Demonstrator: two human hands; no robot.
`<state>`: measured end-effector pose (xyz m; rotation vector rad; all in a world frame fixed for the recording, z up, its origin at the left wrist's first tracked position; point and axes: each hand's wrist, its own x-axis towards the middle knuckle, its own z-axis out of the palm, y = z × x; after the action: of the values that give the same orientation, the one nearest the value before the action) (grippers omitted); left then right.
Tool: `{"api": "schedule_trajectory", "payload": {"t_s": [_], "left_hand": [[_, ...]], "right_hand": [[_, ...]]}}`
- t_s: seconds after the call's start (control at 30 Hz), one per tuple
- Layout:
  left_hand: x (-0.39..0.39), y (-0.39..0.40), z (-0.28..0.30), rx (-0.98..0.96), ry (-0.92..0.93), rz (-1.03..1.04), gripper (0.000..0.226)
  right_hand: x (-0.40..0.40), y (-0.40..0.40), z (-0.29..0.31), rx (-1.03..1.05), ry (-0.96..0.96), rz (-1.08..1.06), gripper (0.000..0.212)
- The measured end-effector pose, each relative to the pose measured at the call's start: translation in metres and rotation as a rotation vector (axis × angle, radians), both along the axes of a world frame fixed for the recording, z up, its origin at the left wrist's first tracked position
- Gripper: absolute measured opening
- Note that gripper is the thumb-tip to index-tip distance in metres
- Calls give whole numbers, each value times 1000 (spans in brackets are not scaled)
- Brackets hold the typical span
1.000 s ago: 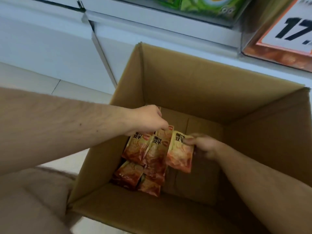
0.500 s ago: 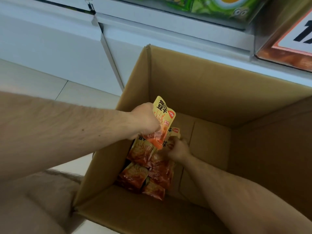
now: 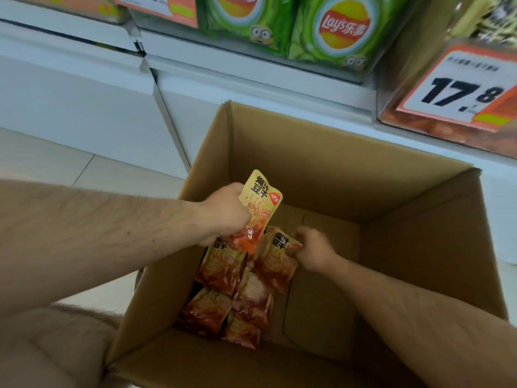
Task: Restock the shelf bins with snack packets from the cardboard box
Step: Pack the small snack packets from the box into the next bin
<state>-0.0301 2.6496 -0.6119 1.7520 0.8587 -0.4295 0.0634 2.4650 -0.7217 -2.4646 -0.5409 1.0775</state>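
An open cardboard box (image 3: pixel 349 152) stands on the floor in front of the shelf. Several orange-red snack packets (image 3: pixel 223 312) lie along its left inner wall. My left hand (image 3: pixel 226 211) grips one yellow-and-orange packet (image 3: pixel 258 204), raised upright above the pile. My right hand (image 3: pixel 313 252) is lower inside the box and pinches the top corner of another packet (image 3: pixel 277 261) that still touches the pile.
Green Lay's chip bags (image 3: pixel 330 29) fill the shelf above the box. A clear shelf bin with an orange 17.8 price sign (image 3: pixel 458 93) sits at upper right. White shelf base (image 3: pixel 84 93) and pale floor tiles (image 3: pixel 56 163) lie to the left.
My left hand lifted one packet out of the pile and holds it up. My right hand let go of its first packet, moved left and took hold of another.
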Motion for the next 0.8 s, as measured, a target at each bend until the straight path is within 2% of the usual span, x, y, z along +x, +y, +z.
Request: {"api": "schedule_trajectory", "payload": {"t_s": [0.1, 0.2, 0.27, 0.37, 0.5, 0.63, 0.7, 0.8], "left_hand": [[4, -3, 12, -3, -25, -15, 35], [8, -10, 33, -42, -74, -46, 36], [12, -17, 48, -119, -117, -86, 36], [14, -29, 70, -220, -204, -98, 32], [12, -53, 98, -299, -314, -79, 30], [13, -70, 123, -348, -409, 29, 29], [13, -76, 133, -351, -456, -12, 29], [13, -82, 140, -252, -551, -112, 22]], "right_hand": [[29, -23, 63, -79, -145, 147, 16], [42, -44, 132, -56, -47, 214, 12], [41, -55, 178, 34, 43, 165, 11], [34, -67, 228, 274, 112, 25, 7], [27, -70, 259, 518, 115, -123, 6], [23, -67, 272, 574, 14, -202, 5], [21, -66, 277, 604, -23, -271, 7], [19, -64, 284, 663, -79, -341, 10]]}}
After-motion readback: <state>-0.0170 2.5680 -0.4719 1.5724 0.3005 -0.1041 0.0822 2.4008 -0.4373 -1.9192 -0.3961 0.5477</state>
